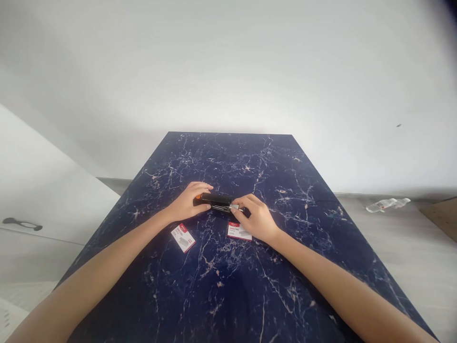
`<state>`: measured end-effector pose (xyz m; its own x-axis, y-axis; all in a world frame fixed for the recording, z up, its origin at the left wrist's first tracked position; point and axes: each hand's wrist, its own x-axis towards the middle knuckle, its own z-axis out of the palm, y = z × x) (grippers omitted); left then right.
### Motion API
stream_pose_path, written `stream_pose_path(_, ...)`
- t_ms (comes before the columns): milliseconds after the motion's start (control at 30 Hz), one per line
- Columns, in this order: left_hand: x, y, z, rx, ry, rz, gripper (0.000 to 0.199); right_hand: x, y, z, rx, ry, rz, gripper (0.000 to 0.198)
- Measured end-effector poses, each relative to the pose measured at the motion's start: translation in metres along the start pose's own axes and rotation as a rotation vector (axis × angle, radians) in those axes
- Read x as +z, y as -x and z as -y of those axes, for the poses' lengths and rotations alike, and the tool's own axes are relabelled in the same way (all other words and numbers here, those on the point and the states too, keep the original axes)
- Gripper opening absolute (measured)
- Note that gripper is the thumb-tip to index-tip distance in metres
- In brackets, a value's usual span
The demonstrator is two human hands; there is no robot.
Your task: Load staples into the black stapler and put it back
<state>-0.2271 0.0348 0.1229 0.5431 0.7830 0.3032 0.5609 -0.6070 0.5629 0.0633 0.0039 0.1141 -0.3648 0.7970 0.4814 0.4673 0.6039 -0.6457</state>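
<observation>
The black stapler (218,199) lies on the dark blue table (243,164), between the two hands; the left hand (189,202) holds its left end, thumb on the near side and fingers on the far side; the right hand (259,216) pinches a small silver piece (234,206) at the other end; one red and white box (183,238) sits near the left hand; another small box (239,231) is just beside the right hand.

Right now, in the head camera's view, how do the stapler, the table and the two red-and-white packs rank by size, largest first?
1. Table, by far the largest.
2. Stapler, though partly covered.
3. Left pack and right pack: these look much alike, so I won't rank them.
</observation>
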Motion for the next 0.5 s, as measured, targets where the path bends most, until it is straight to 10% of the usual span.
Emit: stream_pose_path(500,0.0016,-0.0004,0.0041,0.021,0.009,-0.019,0.043,0.0011,-0.0038,-0.006,-0.092,0.128,-0.038,0.014)
